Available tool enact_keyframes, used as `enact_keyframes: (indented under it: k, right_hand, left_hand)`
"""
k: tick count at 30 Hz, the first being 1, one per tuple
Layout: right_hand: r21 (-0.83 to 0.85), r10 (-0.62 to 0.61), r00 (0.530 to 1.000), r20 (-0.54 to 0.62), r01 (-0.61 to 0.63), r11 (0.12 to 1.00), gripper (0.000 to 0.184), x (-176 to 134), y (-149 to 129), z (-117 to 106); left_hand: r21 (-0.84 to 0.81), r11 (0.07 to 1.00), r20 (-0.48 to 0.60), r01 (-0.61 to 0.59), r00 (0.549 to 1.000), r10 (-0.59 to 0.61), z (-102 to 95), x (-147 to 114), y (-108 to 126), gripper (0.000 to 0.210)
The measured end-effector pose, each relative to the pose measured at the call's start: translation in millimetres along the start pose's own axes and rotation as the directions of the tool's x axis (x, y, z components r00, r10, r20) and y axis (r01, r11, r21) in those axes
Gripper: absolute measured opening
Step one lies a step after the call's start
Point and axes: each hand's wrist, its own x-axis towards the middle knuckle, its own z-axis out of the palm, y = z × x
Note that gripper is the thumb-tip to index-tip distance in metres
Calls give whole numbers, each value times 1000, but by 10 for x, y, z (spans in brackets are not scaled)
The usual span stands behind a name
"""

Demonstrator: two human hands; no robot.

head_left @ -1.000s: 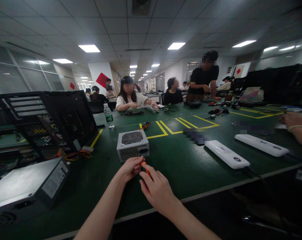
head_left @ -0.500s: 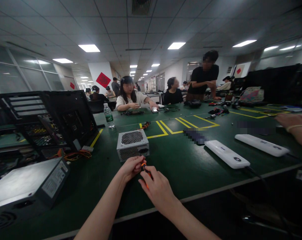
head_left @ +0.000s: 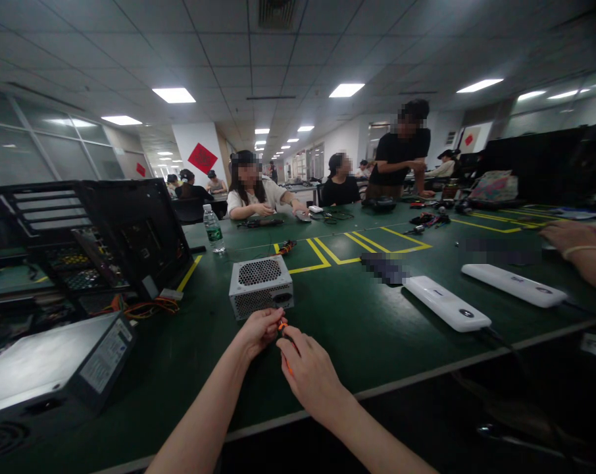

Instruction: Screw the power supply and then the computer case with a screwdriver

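"In the head view, what is the right hand (head_left: 312, 370) doing?"
"It's gripping an orange tool (head_left: 283, 326), which is sitting just in front of the silver box (head_left: 261, 288)."
"And the left hand (head_left: 259, 329)?"
"Its fingers are closing together at the tool's far end; I can't tell what they're pinching."
"What else is resting on the surface (head_left: 362, 349)?"
"A bottle (head_left: 214, 232) is standing beyond the box, to the left, near the black case (head_left: 130, 240)."
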Motion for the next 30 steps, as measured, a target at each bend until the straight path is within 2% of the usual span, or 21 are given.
enact_keyframes:
  k: [5, 8, 11, 15, 18, 24, 28, 30]
  right_hand:
    - [42, -26, 1000, -12, 27, 999, 23, -3, 11, -28]
    - [56, 80, 996, -48, -78, 995, 25, 11, -12, -50]
    - [61, 174, 984, -39, -172, 983, 39, 19, -31, -38]
    - [38, 145, 989, -16, -144, 989, 25, 5, -20, -5]
    - [-5, 100, 995, -7, -100, 995, 23, -5, 0, -11]
    - [5, 118, 993, 16, -118, 993, 8, 19, -6, -41]
    - [57, 181, 983, 11, -182, 982, 31, 25, -34, -20]
    - [55, 187, 982, 20, -187, 981, 24, 17, -37, -11]
  left_hand:
    - [-64, 998, -16, -24, 1000, 23, 35, -54, 52, 11]
    - [-83, 996, -36, -28, 999, 25, 51, -79, 81, 10]
    - [-81, 996, -48, -23, 999, 19, 54, -77, 92, 11]
    - [-76, 997, -36, -28, 999, 25, 34, -46, 82, 12]
    - [-57, 998, -28, -35, 999, 34, 22, -35, 68, 14]
    - [9, 999, -28, -50, 998, 51, 52, -71, 58, 21]
    - [5, 999, -41, -51, 998, 52, 67, -71, 74, 20]
    - [-1, 999, -54, -40, 998, 40, 68, -57, 78, 17]
